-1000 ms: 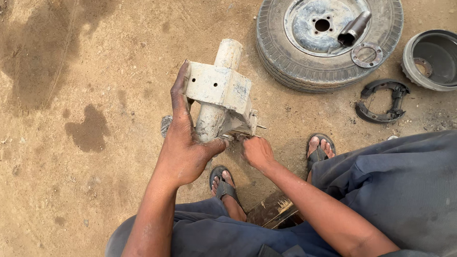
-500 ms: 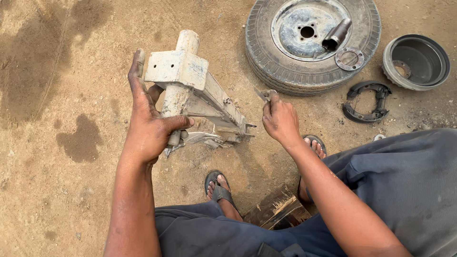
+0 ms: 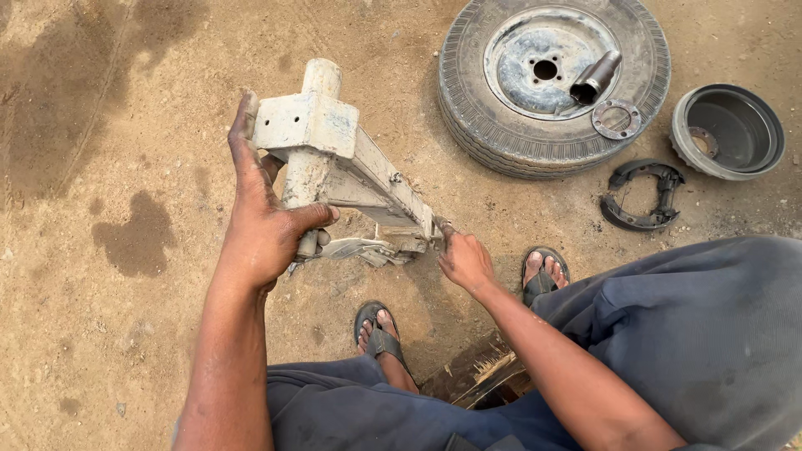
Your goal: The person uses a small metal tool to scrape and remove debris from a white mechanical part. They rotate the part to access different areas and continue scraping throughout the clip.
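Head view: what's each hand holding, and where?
Left hand grips the grey metal axle assembly around its round shaft. Right hand fingertips touch its lower end.

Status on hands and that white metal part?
Left hand grips white metal assembly, tilted off the dirt. Right hand fingers its lower end. Wheel lies apart, not obstructing.

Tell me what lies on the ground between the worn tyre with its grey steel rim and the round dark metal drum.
In the head view, only bare sandy dirt separates tyre and drum; the curved black brake shoes lie just below that gap.

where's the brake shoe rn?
In the head view the brake shoe lies on the dirt at the right, just below the wheel and left of the brake drum.
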